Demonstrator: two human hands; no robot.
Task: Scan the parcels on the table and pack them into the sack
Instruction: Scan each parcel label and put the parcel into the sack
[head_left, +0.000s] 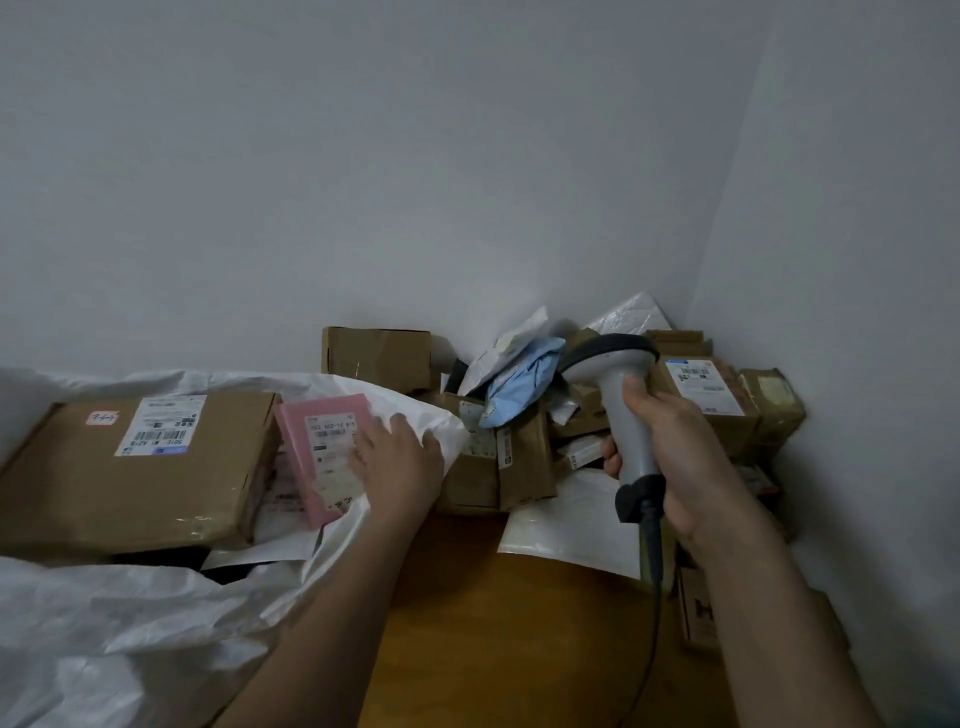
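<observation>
Inside the white sack's (156, 613) open mouth, left hand (397, 462) lays flat fingers on a pink parcel (322, 441); right hand (675, 452) grips the scanner (623, 415) above piled parcels (524, 452), bare tabletop (493, 623) between.

Plain pale grey-white walls (415, 182) meet in a corner (727, 208) at right, bare and evenly matte under dim, flat, cool light, above a brown wooden tabletop (493, 623) with a smooth surface pushed into that corner.

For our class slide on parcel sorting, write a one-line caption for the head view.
Left hand places a pink parcel into the white sack; right hand grips the scanner.
</observation>
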